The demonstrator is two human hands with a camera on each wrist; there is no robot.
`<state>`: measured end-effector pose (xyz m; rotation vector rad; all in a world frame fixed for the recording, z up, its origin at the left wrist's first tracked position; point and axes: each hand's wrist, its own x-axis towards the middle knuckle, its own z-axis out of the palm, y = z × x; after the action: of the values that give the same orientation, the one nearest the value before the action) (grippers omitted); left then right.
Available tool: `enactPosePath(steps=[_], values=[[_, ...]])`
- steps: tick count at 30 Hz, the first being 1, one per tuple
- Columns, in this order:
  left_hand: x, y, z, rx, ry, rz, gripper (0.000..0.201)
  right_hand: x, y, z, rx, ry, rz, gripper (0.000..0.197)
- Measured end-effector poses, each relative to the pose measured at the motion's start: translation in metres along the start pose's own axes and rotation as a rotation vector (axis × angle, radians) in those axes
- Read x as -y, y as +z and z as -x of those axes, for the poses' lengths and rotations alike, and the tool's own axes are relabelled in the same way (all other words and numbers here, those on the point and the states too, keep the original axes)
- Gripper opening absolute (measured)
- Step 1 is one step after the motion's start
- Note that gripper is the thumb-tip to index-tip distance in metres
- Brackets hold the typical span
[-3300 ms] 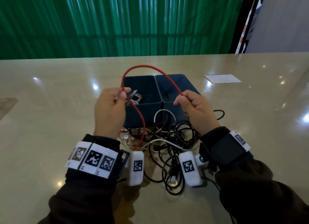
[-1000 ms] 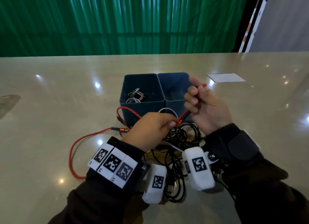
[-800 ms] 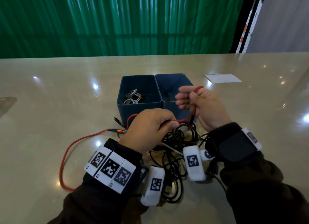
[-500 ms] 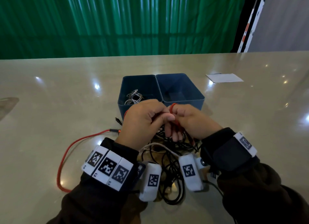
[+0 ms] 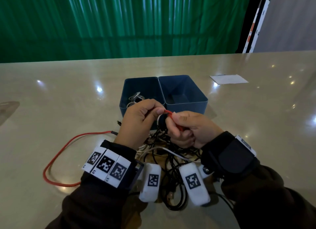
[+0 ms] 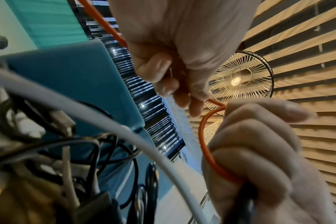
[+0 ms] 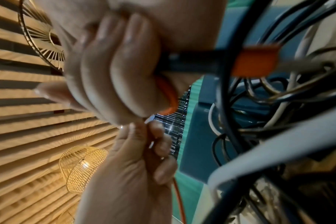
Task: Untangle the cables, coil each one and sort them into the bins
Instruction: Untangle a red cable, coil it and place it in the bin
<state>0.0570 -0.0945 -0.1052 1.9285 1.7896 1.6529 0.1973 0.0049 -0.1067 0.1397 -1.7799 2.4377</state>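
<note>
Both hands meet just in front of the two blue bins. My left hand [image 5: 140, 121] pinches the red cable [image 5: 168, 112] between thumb and fingertips. My right hand [image 5: 189, 126] grips a small loop of the same red cable [image 6: 207, 153] in its curled fingers, and the cable's black plug with an orange collar [image 7: 255, 60] sticks out of that fist. The cable's slack [image 5: 56, 157] trails in a curve on the table to the left. A tangle of black and white cables [image 5: 171, 155] lies under both hands.
The left bin [image 5: 142, 84] holds a coil of white cable [image 5: 136, 97]; nothing shows inside the right bin [image 5: 188, 107]. A white sheet of paper [image 5: 229, 79] lies far right on the glossy beige table. A green curtain hangs behind the table.
The hands have come together in front of the bins. The right hand has dropped from above the right bin and gathered red cable into its fist. The slack at left has shortened a little.
</note>
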Motion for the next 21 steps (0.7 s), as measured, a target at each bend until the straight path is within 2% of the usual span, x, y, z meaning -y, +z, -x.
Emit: enactPosePath(steps=[2, 4, 6, 8, 11, 13, 15, 17, 19, 21], values=[[0.002, 0.005, 0.001, 0.041, -0.082, 0.025, 0.023, 0.001, -0.001, -0.001, 0.051, -0.109, -0.113, 0.034], [0.001, 0.009, 0.002, 0.126, -0.184, 0.038, 0.031, 0.002, -0.001, -0.004, 0.014, -0.235, -0.204, 0.032], [-0.001, 0.012, 0.003, 0.267, -0.237, -0.036, 0.034, 0.004, 0.002, -0.006, -0.109, -0.363, -0.262, 0.028], [-0.006, 0.014, 0.004, 0.415, -0.251, -0.116, 0.028, 0.008, 0.003, -0.006, -0.272, -0.472, -0.275, 0.023], [-0.012, 0.014, 0.005, 0.497, -0.162, -0.217, 0.014, 0.010, 0.000, -0.005, -0.527, -0.506, -0.097, 0.020], [-0.017, 0.013, 0.004, 0.525, -0.109, -0.314, 0.014, 0.008, -0.004, -0.004, -0.648, -0.486, 0.200, 0.024], [-0.019, 0.011, 0.003, 0.486, -0.060, -0.387, 0.013, 0.005, -0.007, -0.003, -0.718, -0.434, 0.553, 0.027], [-0.020, 0.005, 0.001, 0.361, -0.028, -0.388, 0.009, 0.005, -0.011, -0.001, -0.746, -0.325, 0.780, 0.025], [-0.018, -0.002, 0.000, 0.209, -0.006, -0.350, 0.015, 0.009, -0.011, 0.003, -0.694, -0.166, 0.839, 0.024], [-0.015, -0.008, -0.001, 0.096, 0.035, -0.330, 0.019, 0.011, -0.009, 0.005, -0.556, 0.001, 0.806, 0.025]])
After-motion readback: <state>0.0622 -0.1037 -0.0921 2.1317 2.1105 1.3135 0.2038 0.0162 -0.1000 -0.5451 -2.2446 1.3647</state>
